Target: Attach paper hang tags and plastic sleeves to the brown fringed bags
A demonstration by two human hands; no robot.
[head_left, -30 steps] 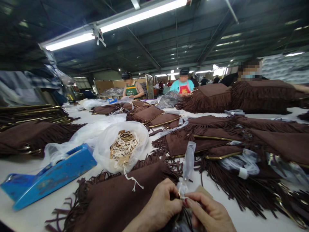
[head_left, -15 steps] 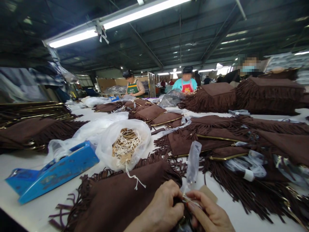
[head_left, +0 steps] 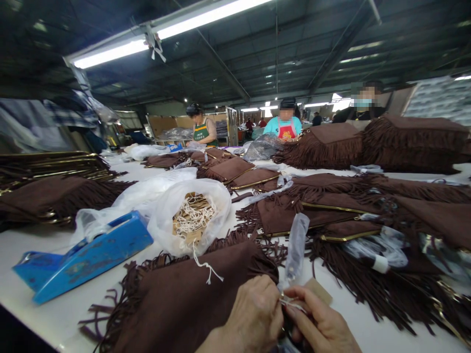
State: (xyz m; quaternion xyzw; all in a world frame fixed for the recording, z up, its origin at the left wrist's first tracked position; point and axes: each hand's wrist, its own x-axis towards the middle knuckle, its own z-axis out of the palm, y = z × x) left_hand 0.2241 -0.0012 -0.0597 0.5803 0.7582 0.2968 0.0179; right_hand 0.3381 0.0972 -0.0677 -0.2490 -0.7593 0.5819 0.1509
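Observation:
My left hand (head_left: 253, 309) is closed, its fingertips meeting those of my right hand at a white tag string (head_left: 294, 303). Thumb and fingers of my right hand (head_left: 318, 316) pinch that string. A brown card tag (head_left: 318, 291) shows behind my right fingers. Under and left of my hands lies a dark brown fringed bag (head_left: 184, 299). Just beyond my fingertips a clear plastic sleeve (head_left: 297, 245) stands up from the bag's edge. What my left fingers grip is partly hidden, but the string runs into them.
A white plastic bag (head_left: 154, 230) holds several brown tags with white strings. Left of it stands a blue tape dispenser (head_left: 88, 255). Fringed brown bags (head_left: 279, 213) spread to the right, with taller stacks (head_left: 412, 147) behind. Co-workers (head_left: 283, 122) stand across the white table (head_left: 47, 323).
My hands stay together at the string, with the left fingers curled a little tighter. The view has shifted slightly; the bags and dispenser lie as before.

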